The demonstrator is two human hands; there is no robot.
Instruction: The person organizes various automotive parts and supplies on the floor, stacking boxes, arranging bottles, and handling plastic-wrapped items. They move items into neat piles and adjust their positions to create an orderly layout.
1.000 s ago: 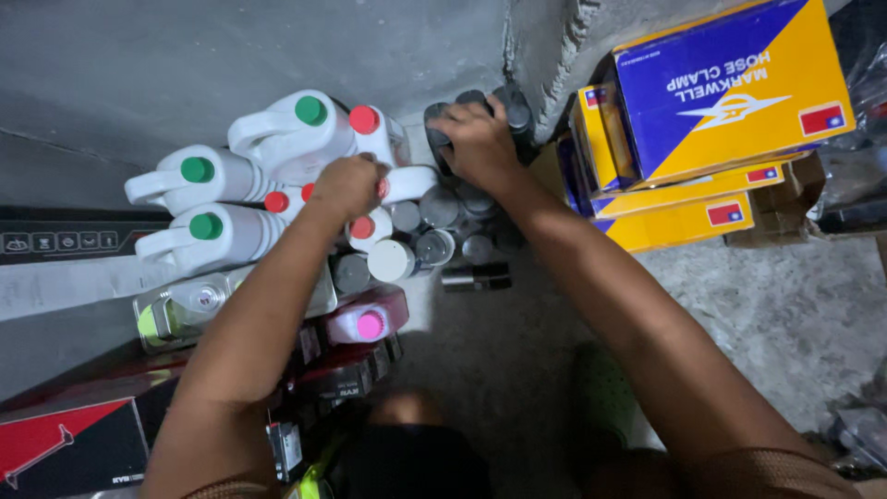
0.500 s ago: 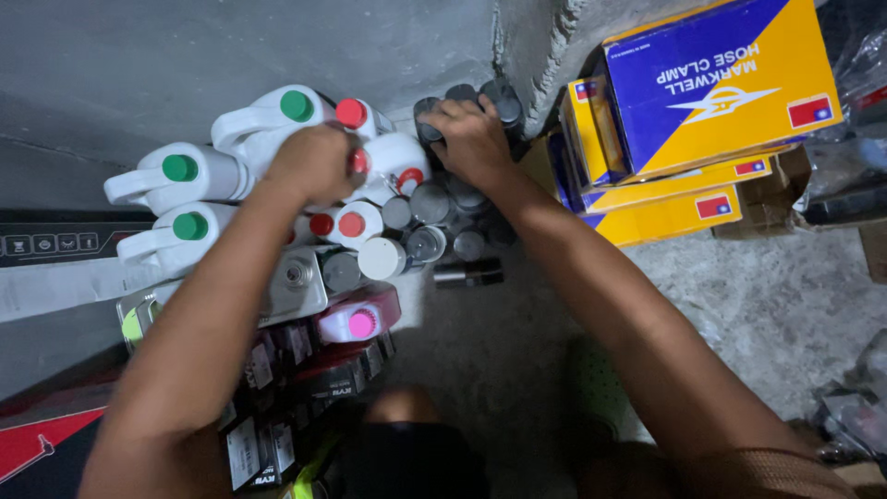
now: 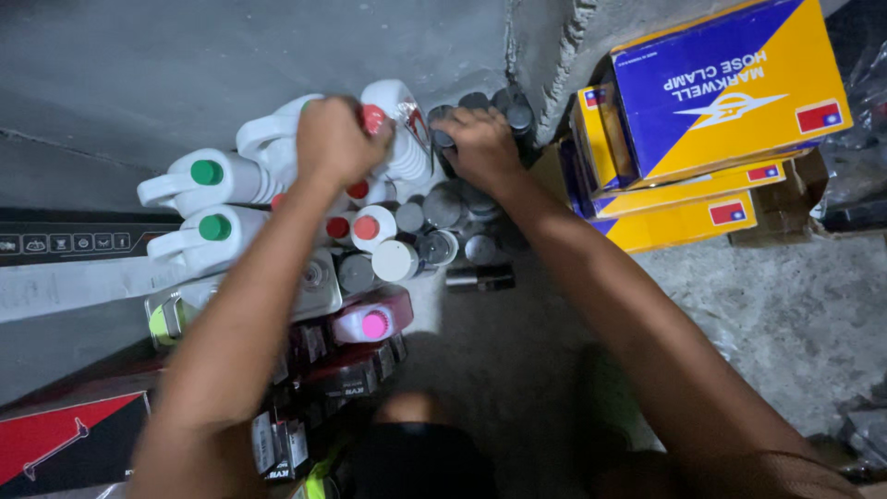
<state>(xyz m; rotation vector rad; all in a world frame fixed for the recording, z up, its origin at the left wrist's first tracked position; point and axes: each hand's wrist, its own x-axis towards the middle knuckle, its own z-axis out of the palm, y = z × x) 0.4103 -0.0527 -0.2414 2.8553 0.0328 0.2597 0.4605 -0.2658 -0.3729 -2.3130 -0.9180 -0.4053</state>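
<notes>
My left hand point(image 3: 334, 139) is closed around the top of a white plastic bottle with a red cap point(image 3: 393, 125), among white jugs standing against the grey wall. Two white jugs with green caps point(image 3: 208, 176) stand to its left. My right hand point(image 3: 480, 143) rests on a cluster of dark spray cans point(image 3: 504, 103) in the corner, fingers curled over one can; the can under the fingers is mostly hidden. Between my arms stand several small cans and bottles with grey, white and red tops point(image 3: 397, 242).
Stacked blue-and-yellow cardboard boxes point(image 3: 711, 102) sit at the right against a rough concrete corner. A pink-capped bottle point(image 3: 374, 323) and dark small boxes point(image 3: 342, 374) lie near my knees. A red-and-black box point(image 3: 65, 434) is at lower left. A dark can point(image 3: 480, 277) lies on its side.
My left hand has moved up and right from the middle bottles onto the red-capped white bottle. My right hand stays on the dark cans in the corner.
</notes>
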